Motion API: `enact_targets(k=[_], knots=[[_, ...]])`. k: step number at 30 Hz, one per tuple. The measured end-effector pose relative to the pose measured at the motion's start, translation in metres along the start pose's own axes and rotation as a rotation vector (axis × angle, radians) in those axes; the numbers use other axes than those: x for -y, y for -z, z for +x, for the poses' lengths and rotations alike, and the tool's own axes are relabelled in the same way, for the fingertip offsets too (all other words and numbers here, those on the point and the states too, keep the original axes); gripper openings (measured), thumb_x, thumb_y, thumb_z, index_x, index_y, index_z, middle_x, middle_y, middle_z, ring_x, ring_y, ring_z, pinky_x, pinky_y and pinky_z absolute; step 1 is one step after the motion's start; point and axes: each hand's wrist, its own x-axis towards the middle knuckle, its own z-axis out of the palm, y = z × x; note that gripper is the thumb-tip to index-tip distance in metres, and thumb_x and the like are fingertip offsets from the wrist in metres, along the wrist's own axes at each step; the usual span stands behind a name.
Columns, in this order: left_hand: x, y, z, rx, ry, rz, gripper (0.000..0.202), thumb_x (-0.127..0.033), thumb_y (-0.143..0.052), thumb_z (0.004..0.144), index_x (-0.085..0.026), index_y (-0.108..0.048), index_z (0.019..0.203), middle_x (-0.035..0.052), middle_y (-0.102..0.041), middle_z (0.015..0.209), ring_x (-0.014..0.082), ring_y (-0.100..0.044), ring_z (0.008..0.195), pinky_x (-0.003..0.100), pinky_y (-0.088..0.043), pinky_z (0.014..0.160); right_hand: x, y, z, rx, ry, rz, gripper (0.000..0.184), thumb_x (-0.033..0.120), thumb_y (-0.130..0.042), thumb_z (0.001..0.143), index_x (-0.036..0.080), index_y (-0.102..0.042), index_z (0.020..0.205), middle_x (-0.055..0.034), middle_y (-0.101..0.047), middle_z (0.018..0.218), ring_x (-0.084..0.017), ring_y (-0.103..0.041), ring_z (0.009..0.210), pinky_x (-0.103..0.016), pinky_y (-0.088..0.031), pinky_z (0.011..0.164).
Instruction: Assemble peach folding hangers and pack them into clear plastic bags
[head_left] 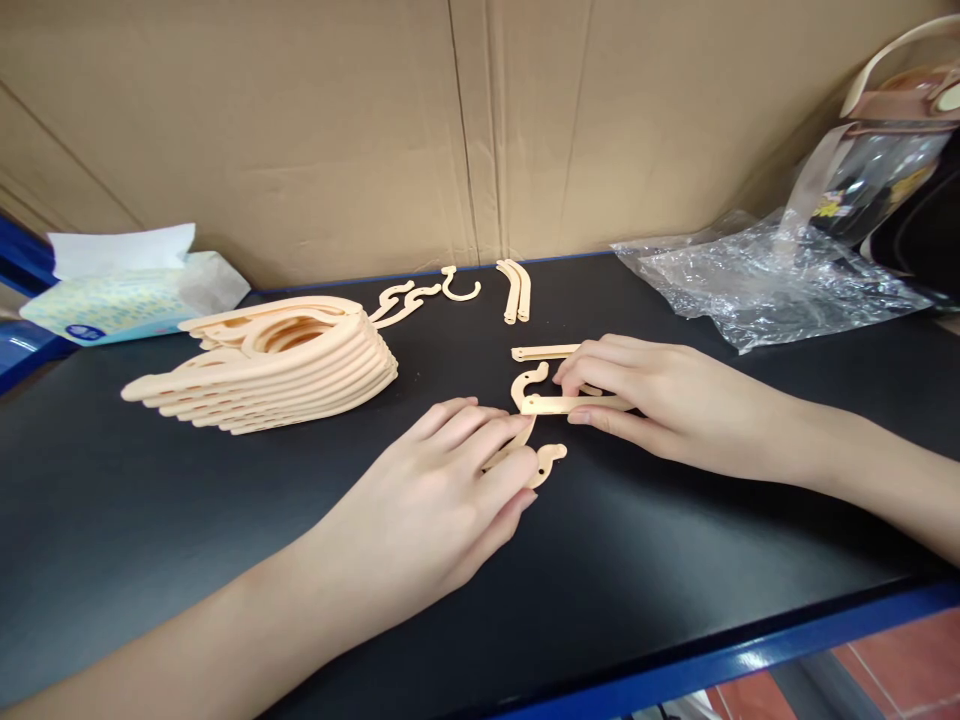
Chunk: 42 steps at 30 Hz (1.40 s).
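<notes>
My left hand (442, 490) rests on the black table (637, 560), its fingers pinched on a peach plastic hook piece (546, 460). My right hand (652, 400) lies just right of it, its fingers closed on a flat peach bar piece (541, 404) that meets a curled hook piece (526, 382). Another straight peach bar (541, 352) lies just behind my right hand. A stack of several peach plastic hangers (285, 370) sits to the left of both hands.
Loose hook pieces (420, 295) and two curved strips (516, 290) lie near the cardboard back wall (450, 130). A tissue pack (127, 285) is at far left. Crumpled clear plastic (765, 275) and a bottle with a strap (885, 160) sit at right. The table's blue front edge (750, 655) runs below.
</notes>
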Motion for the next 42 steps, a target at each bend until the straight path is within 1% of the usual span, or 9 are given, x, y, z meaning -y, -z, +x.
enact_targets(k=[7,11,13,17,25,27,32,37,42], knots=[[0.0031,-0.0027,0.0003,-0.035,0.017,0.082,0.013,-0.015,-0.049,0.097,-0.017,-0.062,0.098,0.0063,-0.069,0.108,0.0232,-0.064,0.1,0.044,-0.047,0.095,0.0027,0.0011,-0.0003,-0.013,-0.038,0.06,0.02,0.033,-0.041,0.101,0.02,-0.056,0.098,-0.0043,-0.063,0.097,-0.019,-0.059,0.089,-0.032,-0.045,0.078],[0.0035,-0.0019,-0.0001,-0.029,0.036,0.096,0.014,-0.018,-0.05,0.096,-0.015,-0.063,0.097,0.0093,-0.069,0.111,0.0249,-0.064,0.104,0.045,-0.048,0.095,0.0013,0.0006,-0.0012,0.012,-0.02,0.079,0.02,0.033,-0.04,0.101,0.021,-0.054,0.094,-0.0071,-0.064,0.107,-0.022,-0.059,0.107,-0.035,-0.046,0.087],[0.0034,-0.0014,-0.0001,-0.023,0.043,0.092,0.014,-0.018,-0.05,0.096,-0.015,-0.063,0.098,0.0094,-0.069,0.111,0.0249,-0.064,0.104,0.045,-0.048,0.094,-0.0001,-0.0001,-0.0019,0.039,-0.012,0.08,0.02,0.034,-0.04,0.101,0.021,-0.055,0.096,-0.0085,-0.063,0.115,-0.024,-0.055,0.12,-0.037,-0.046,0.093],[0.0031,-0.0018,0.0002,-0.026,0.045,0.088,0.015,-0.018,-0.049,0.097,-0.015,-0.063,0.098,0.0089,-0.069,0.111,0.024,-0.064,0.104,0.044,-0.048,0.095,-0.0011,-0.0002,-0.0026,0.079,-0.003,0.083,0.021,0.035,-0.04,0.101,0.022,-0.057,0.1,-0.0096,-0.058,0.13,-0.024,-0.036,0.142,-0.041,-0.042,0.105],[0.0024,-0.002,0.0002,-0.016,0.046,0.096,0.015,-0.019,-0.049,0.097,-0.015,-0.064,0.097,0.0098,-0.068,0.113,0.025,-0.064,0.104,0.045,-0.048,0.095,0.0022,0.0029,-0.0015,0.096,0.041,0.101,0.017,0.028,-0.04,0.101,0.021,-0.054,0.094,-0.0107,-0.062,0.12,-0.019,-0.025,0.147,-0.039,-0.031,0.116],[0.0026,-0.0022,0.0,-0.016,0.046,0.096,0.015,-0.019,-0.049,0.097,-0.015,-0.064,0.096,0.01,-0.068,0.113,0.025,-0.064,0.104,0.045,-0.048,0.095,0.0022,0.003,-0.0015,0.093,0.037,0.103,0.017,0.029,-0.041,0.101,0.021,-0.054,0.095,-0.0114,-0.061,0.121,-0.02,-0.028,0.146,-0.04,-0.033,0.114],[0.0032,-0.0032,0.0001,-0.008,0.058,0.08,0.017,-0.019,-0.048,0.097,-0.015,-0.064,0.1,0.009,-0.069,0.112,0.0239,-0.065,0.103,0.045,-0.046,0.097,0.0006,0.0017,-0.0016,0.101,0.001,0.099,0.023,0.035,-0.039,0.101,0.02,-0.056,0.099,-0.0129,-0.057,0.13,-0.027,-0.047,0.131,-0.044,-0.044,0.1],[0.003,-0.0023,-0.0003,0.0,0.061,0.066,0.018,-0.018,-0.047,0.097,-0.015,-0.064,0.104,0.0091,-0.068,0.114,0.0238,-0.064,0.104,0.044,-0.047,0.095,-0.0002,0.0016,-0.0013,0.063,-0.004,0.077,0.021,0.034,-0.042,0.1,0.022,-0.058,0.101,-0.0089,-0.066,0.11,-0.025,-0.062,0.104,-0.037,-0.049,0.082],[0.0028,-0.0018,-0.0004,0.007,0.066,0.065,0.019,-0.018,-0.047,0.097,-0.014,-0.064,0.104,0.0099,-0.067,0.113,0.0251,-0.064,0.101,0.044,-0.049,0.091,0.0013,0.0039,-0.0004,0.049,0.004,0.037,0.025,0.035,-0.037,0.102,0.019,-0.057,0.101,-0.006,-0.065,0.098,-0.019,-0.062,0.085,-0.032,-0.045,0.072]])
